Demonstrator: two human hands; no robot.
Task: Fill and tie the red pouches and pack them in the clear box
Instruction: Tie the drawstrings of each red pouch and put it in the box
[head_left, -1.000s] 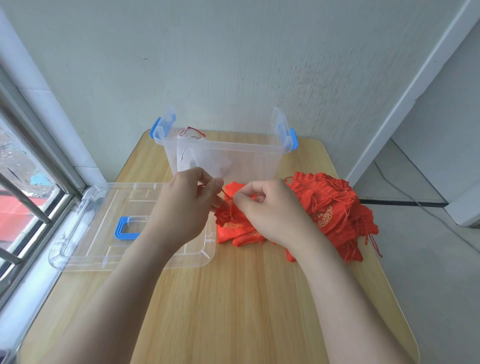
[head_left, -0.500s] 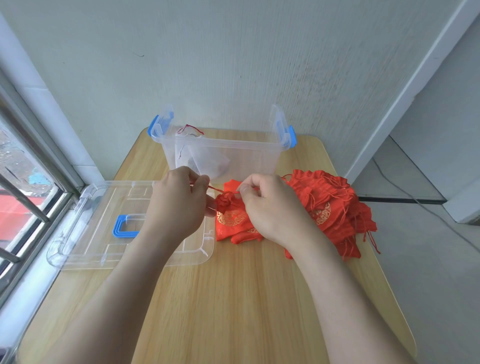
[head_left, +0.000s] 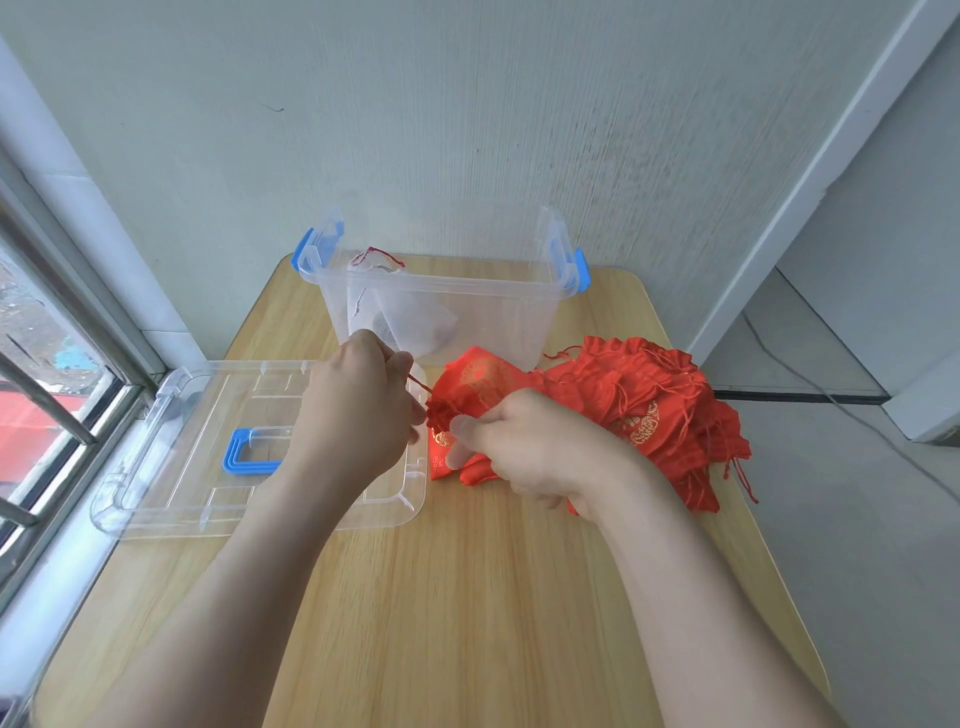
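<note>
1. Window bars (head_left: 41, 405) fill the nine o'clock edge. Beside them a clear lid (head_left: 182, 415) with a blue handle lies flat.
2. Left hand (head_left: 358, 410) has its fingers curled, pinching a red drawstring (head_left: 418, 384) that runs taut toward three o'clock.
3. Right hand (head_left: 524, 447) grips the red pouch (head_left: 478, 379) at its puckered neck, just in front of the clear box (head_left: 441, 288) at twelve o'clock. A whitish sachet (head_left: 415, 327) lies inside the box.
4. Risk, as I judge it: a hard tug could snap the thin cord or slip it from the pinch.
5. Piled pouches (head_left: 649, 395) sit at three o'clock with loose cords, and one might snag and drag along.
6. Pale wood table (head_left: 467, 597) stands against a grey-white wall (head_left: 467, 130). A cable (head_left: 810, 384) trails on the floor at two o'clock.
</note>
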